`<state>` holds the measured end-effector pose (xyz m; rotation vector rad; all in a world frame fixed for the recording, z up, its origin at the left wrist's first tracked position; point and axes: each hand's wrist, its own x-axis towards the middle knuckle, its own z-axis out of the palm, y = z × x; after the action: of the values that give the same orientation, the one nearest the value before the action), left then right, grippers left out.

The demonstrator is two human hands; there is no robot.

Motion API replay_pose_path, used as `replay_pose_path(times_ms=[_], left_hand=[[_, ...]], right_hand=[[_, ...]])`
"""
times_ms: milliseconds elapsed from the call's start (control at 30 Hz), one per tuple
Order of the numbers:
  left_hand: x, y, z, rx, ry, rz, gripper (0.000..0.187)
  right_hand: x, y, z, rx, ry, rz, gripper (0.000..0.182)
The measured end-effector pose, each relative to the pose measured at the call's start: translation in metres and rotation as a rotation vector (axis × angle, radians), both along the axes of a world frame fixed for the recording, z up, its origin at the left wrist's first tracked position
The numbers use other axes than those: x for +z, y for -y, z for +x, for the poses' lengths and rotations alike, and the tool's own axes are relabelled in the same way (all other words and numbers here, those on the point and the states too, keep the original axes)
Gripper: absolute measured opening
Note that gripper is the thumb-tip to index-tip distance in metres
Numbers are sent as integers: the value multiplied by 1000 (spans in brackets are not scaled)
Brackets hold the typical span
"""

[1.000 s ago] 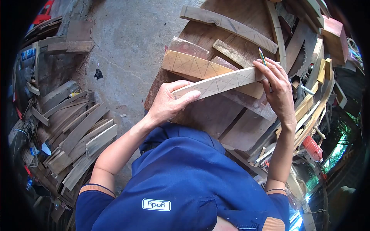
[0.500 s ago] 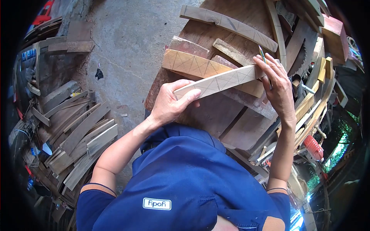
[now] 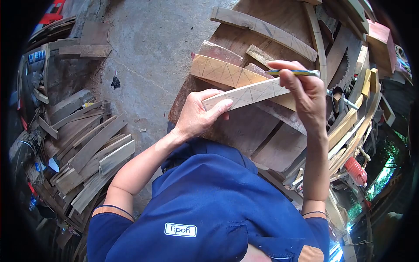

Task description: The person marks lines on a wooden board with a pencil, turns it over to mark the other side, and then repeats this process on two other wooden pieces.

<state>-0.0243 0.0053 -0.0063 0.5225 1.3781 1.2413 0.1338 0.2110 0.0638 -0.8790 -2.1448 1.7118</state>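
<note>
My left hand (image 3: 201, 112) grips the near end of a pale wooden strip (image 3: 251, 94), thumb on its upper face. Crossed pencil lines mark that face. Above the strip's far end, my right hand (image 3: 307, 89) is closed round a pencil (image 3: 292, 73), which lies nearly level with its tip toward the left. Part of the strip's far end is hidden behind that hand. Just beyond it rests an orange-toned wooden piece (image 3: 222, 71) with similar zigzag marks. Farther off, a long curved wooden piece (image 3: 266, 31) also carries pencil lines.
A worn wooden board (image 3: 240, 131) and a brick (image 3: 222, 51) lie beneath the pieces. Stacks of wooden offcuts (image 3: 94, 161) stand on the left. On the right are a saw blade (image 3: 342, 70), more strips (image 3: 355, 126) and a red plastic bottle (image 3: 355, 170).
My right hand has come off the strip's far end and turned. The pencil has swung from steep to nearly level. My left hand keeps its hold on the strip.
</note>
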Motion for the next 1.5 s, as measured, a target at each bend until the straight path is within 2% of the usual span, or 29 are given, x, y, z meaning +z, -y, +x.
replay_pose_path(times_ms=[67, 200, 300, 367, 567, 800, 1033, 1133, 1167, 1267, 1300, 1367, 1500], left_hand=[[10, -3, -7, -68, 45, -116, 29], [11, -3, -7, -63, 44, -135, 30], [11, -3, -6, -61, 52, -139, 30], [10, -2, -7, -72, 41, -137, 31], [8, -1, -6, -75, 22, -127, 31], [10, -2, -7, -74, 32, -137, 33], [8, -2, -4, -50, 13, -97, 30], [10, -2, -6, -50, 41, -124, 32], [11, -2, -6, -53, 47, -128, 32], [11, -3, -6, -58, 59, -129, 32], [11, -2, -6, -60, 60, -130, 32], [9, -2, -6, -47, 69, -122, 31], [9, -2, -5, -51, 56, -123, 30]], right_hand=[[-3, 8, -8, 39, 64, -29, 27], [-11, 16, -15, 101, 141, -19, 25], [-17, 19, -17, 144, 142, 38, 23], [-16, 21, -20, 187, 169, 163, 19], [-32, 22, -19, 247, 66, 258, 14], [-24, 17, -19, 297, 57, 355, 13], [-11, -14, 3, 206, 298, 295, 14], [-14, -30, 13, 260, 299, 736, 16], [-14, -29, 14, 258, 301, 739, 16], [-10, -21, 12, 143, 311, 488, 17], [-8, -16, 10, 142, 312, 487, 17], [-6, -8, 4, 128, 254, 275, 17], [-15, -4, 1, 199, 235, 388, 19]])
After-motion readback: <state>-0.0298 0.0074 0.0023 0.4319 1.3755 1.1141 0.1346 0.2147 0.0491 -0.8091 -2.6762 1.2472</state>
